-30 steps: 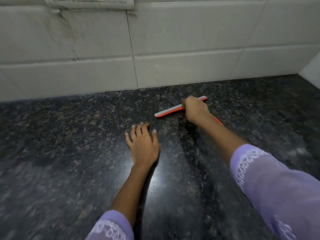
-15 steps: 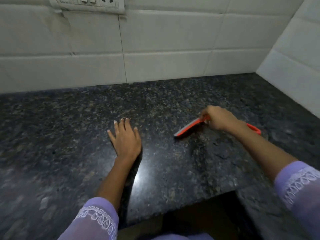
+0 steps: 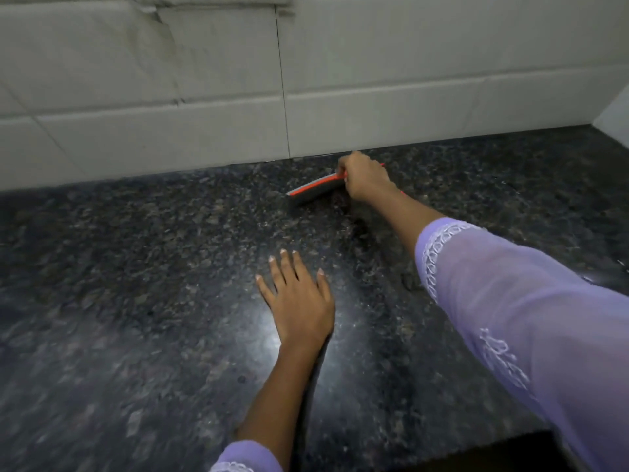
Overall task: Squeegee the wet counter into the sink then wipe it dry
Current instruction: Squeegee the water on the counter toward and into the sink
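Note:
The counter is dark speckled granite with a glossy sheen near the middle. My right hand grips the orange squeegee far back, close to the tiled wall; its grey blade rests on the stone to the left of my fist. Flat on the counter, fingers straight, my left hand lies nearer to me, well apart from the squeegee. The sink is out of view.
A white tiled backsplash runs along the back of the counter, and a side wall closes the far right corner. The counter's front edge shows at the lower right.
My right hand has carried the squeegee from the middle-right of the counter back up against the wall. My left hand still lies flat on the stone.

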